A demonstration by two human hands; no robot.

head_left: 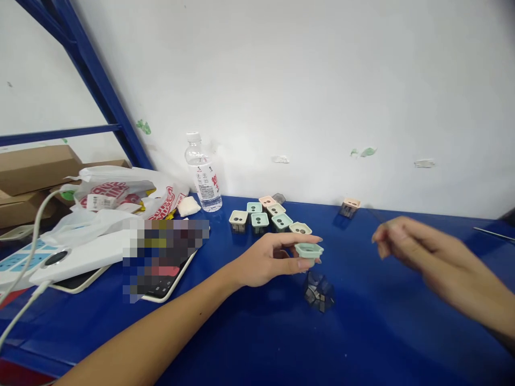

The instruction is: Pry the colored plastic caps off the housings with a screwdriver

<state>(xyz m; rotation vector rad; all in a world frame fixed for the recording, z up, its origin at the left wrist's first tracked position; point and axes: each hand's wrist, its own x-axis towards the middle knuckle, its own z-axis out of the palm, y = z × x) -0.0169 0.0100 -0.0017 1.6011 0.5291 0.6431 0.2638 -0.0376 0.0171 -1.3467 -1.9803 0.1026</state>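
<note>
Fingertips of the left hand pinch a pale-green, rimmed plastic piece by its edges, likely for control, near a dark, faceted, translucent-plastic object. The blurred right hand's grip is unclear. Square pastel-topped plastic boxes cluster beyond.

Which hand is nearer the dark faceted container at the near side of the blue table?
Left. The left hand, holding a pale green piece, is just above-left of the container in view; the right hand is farther off, up and right.
</note>
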